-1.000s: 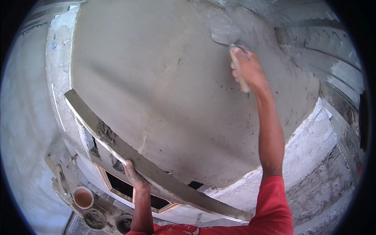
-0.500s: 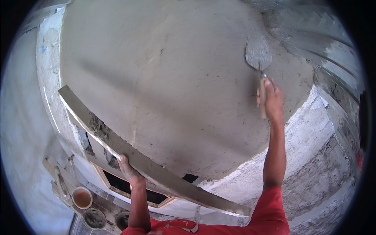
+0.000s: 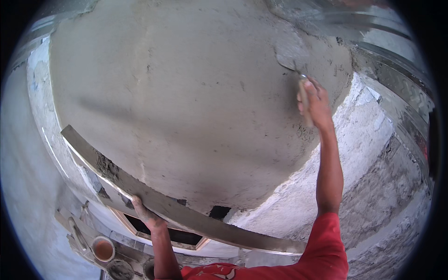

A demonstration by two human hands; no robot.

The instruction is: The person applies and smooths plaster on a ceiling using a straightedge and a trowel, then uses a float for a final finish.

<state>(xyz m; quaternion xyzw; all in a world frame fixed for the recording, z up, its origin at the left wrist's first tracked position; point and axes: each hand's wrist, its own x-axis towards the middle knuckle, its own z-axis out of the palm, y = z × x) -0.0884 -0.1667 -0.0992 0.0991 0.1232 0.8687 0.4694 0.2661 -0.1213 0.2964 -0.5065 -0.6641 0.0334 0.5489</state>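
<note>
My right hand (image 3: 316, 103) is closed round the wooden handle of a trowel (image 3: 291, 48). Its pointed metal blade lies against the grey plastered wall (image 3: 196, 102), near the upper right edge of the wet plaster. Lower left, my left hand (image 3: 147, 215) grips the lower edge of a long straightedge board (image 3: 200, 220), thumb along the near side; its other fingers are hidden behind the board. The board slants from the left down to the lower right across the bottom of the plaster. A clump of mortar (image 3: 107, 167) clings to its upper left part.
A dark hole (image 3: 219, 212) shows in the plaster just above the board. Rough whitish wall (image 3: 368, 140) borders the plaster on the right. Below left are a wood-framed opening (image 3: 205, 243), a bucket with reddish contents (image 3: 103, 249) and a mortar bucket (image 3: 120, 269) near planks.
The trowel has moved up and left over the plaster, its blade tilting further left. The board's left end sits lower in view, and more of the dark hole shows. The whole view has shifted somewhat.
</note>
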